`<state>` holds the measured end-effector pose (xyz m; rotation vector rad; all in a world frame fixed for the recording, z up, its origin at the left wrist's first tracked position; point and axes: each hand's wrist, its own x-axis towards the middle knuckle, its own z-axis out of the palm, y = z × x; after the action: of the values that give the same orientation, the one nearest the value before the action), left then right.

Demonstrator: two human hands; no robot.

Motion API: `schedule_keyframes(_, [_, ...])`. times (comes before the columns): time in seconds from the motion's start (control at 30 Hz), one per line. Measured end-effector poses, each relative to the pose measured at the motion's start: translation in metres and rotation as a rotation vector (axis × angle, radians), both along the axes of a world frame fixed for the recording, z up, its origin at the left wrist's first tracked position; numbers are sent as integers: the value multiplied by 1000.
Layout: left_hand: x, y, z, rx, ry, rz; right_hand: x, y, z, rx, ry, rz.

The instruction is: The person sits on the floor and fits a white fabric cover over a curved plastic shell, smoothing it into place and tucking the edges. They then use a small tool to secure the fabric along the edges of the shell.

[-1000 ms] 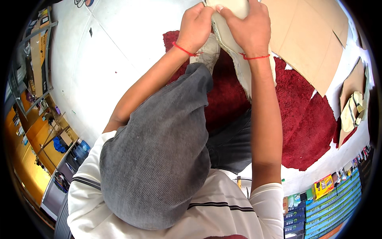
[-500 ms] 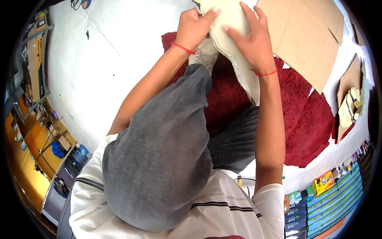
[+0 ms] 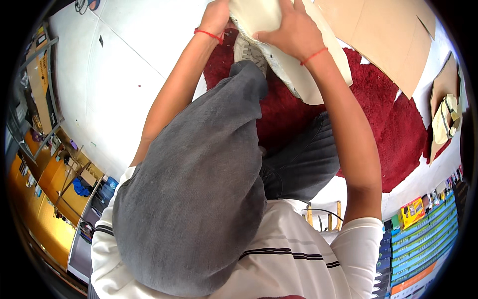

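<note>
We're gripping the cream sheet (image 3: 291, 65) by its edge with our left hand (image 3: 214, 19); our right hand (image 3: 298, 35) is spreading open across its top, over the red rug (image 3: 383, 119). Well right of both, a yellow box (image 3: 412, 212) is hiding its contents.

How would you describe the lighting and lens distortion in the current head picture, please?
Head view: the white floor is bright, nearly washed out; glare shows on the yellow panel at lower left; the blue stack at lower right looks bowed; the corners are black; the upper edge crops the cream sheet.
</note>
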<state>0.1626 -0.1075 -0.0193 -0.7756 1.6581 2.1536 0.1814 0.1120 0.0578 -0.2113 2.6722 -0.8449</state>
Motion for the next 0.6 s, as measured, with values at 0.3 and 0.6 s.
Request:
schedule_keyframes(0.3, [12,0,1,5,-83,-13,73,42,7,-102,130,-17])
schedule_keyframes(0.6, [27,-11,-9,-38,-200,-18,132,85,20,-108,49,-98])
